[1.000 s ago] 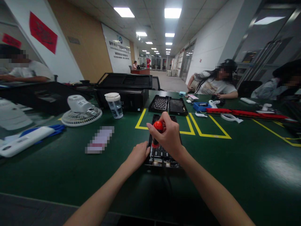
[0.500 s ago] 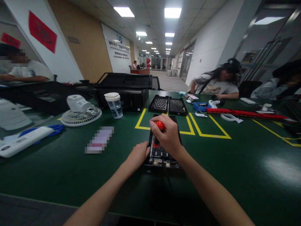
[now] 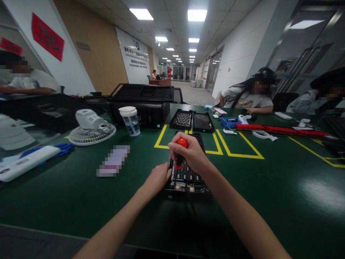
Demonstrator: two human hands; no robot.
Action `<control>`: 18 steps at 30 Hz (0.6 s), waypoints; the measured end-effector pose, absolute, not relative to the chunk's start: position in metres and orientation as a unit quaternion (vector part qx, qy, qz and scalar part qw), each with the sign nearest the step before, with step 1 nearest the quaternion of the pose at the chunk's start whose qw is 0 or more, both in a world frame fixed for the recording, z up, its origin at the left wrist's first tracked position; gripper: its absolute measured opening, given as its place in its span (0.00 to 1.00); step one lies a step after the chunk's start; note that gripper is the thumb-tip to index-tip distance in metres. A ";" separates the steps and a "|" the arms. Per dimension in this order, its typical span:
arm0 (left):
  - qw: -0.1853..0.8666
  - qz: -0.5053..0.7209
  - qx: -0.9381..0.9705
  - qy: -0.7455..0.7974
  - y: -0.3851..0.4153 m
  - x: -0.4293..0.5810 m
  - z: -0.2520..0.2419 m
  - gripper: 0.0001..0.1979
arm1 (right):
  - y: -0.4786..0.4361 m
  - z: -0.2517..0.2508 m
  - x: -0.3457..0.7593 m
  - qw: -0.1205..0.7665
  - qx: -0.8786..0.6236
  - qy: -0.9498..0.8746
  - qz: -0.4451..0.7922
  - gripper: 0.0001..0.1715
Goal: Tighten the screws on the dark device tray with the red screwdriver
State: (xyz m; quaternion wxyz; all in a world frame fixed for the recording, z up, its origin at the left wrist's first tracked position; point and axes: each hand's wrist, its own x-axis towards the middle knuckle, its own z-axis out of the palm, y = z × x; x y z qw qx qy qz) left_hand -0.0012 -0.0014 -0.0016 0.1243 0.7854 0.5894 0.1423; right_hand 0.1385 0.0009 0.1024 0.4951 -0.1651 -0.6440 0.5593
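A black keyboard-like device (image 3: 188, 178) lies lengthwise on the green table (image 3: 269, 187) in front of me. My right hand (image 3: 192, 154) is closed around a screwdriver with a red and black handle (image 3: 180, 151), held upright over the device. My left hand (image 3: 159, 176) presses against the device's left edge, fingers curled on it.
Behind the device lie two black trays (image 3: 192, 120) inside yellow floor-tape lines (image 3: 229, 147). A water cup (image 3: 130, 120), a small white fan (image 3: 90, 127) and a black computer case (image 3: 142, 99) stand at the left. Other people sit at the far right and far left.
My right hand has shifted slightly on the screwdriver, turning at the wrist. The left hand and the device have stayed where they were.
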 end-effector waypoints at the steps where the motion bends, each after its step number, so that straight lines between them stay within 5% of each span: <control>1: 0.127 0.145 0.786 0.588 -0.001 -0.001 -0.002 0.10 | 0.001 0.102 0.139 0.492 -0.164 -0.644 0.562 0.09; 10: 0.117 0.136 0.785 0.593 0.000 0.000 -0.004 0.10 | 0.007 0.106 0.146 0.421 -0.069 -0.603 0.674 0.16; 18: 0.109 0.132 0.782 0.599 0.001 0.000 -0.005 0.10 | 0.008 0.106 0.148 0.404 -0.054 -0.592 0.695 0.12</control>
